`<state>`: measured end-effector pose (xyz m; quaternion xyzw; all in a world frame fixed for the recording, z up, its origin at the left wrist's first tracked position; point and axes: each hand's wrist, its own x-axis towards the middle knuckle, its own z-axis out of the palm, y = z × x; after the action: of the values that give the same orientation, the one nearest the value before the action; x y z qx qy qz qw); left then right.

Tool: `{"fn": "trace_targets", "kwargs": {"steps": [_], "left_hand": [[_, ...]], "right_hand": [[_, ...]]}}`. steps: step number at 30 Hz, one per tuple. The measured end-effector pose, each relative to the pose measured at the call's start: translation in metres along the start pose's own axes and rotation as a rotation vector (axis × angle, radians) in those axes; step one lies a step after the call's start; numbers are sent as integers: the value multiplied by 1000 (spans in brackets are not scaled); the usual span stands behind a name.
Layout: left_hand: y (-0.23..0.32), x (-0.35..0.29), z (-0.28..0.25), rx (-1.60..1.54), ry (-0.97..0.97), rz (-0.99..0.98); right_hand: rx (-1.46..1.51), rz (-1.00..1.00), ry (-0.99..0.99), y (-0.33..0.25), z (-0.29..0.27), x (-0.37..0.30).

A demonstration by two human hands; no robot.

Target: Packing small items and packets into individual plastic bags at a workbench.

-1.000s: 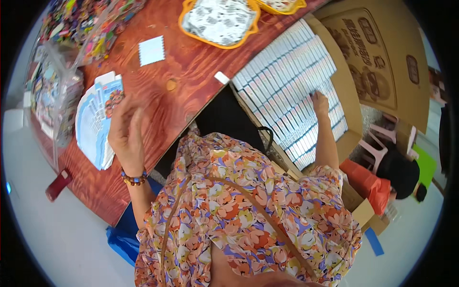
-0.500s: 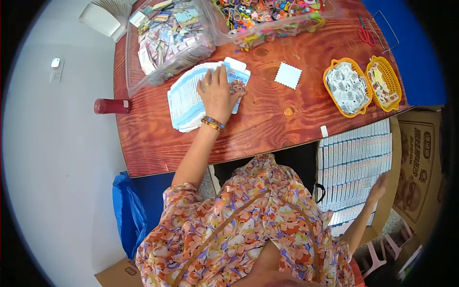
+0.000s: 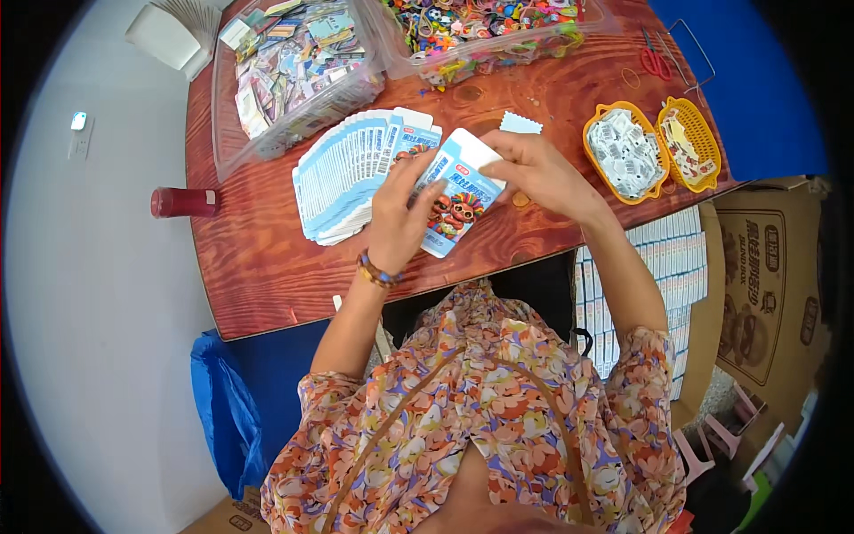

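Between both hands, above the table's near edge, is a flat blue and white cardboard box (image 3: 464,198) with a colourful cartoon picture, tilted to the right. My left hand (image 3: 402,206), with beaded bracelets at the wrist, grips its left side, thumb on the front. At its upper right corner the fingers of my right hand (image 3: 539,174) pinch the white flap. Just left of my left hand lies a fanned stack of like flat boxes (image 3: 342,173). Behind my right hand a white card with a scalloped edge (image 3: 519,123) shows in part.
Clear plastic bins hold small packets (image 3: 298,67) and colourful trinkets (image 3: 480,27) at the back. Yellow baskets with white sachets (image 3: 626,153) and cut-out pieces (image 3: 689,147) stand right, near red scissors (image 3: 656,62). A red cylinder (image 3: 184,202) is left. A carton of boxes (image 3: 654,267) sits below right.
My left hand has lifted a box off the fanned stack and brought it right and nearer. My right hand has come up from the carton at the lower right to the box's flap.
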<state>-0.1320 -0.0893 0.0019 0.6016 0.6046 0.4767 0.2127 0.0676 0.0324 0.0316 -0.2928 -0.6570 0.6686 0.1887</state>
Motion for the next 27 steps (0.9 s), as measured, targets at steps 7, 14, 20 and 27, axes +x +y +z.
{"fn": "trace_targets", "kwargs": {"steps": [7,14,20,27], "left_hand": [[13,-19,13,603,-4,117],[5,-12,12,288,130,-35],[10,-14,25,152,97,-154],[18,-9,6,-209,-54,-238]], "right_hand": [[-23,6,-11,7,11,5],[2,-229,364,26,28,-6],[74,-412,408,67,54,-10],[-6,-362,226,48,21,-6]]}}
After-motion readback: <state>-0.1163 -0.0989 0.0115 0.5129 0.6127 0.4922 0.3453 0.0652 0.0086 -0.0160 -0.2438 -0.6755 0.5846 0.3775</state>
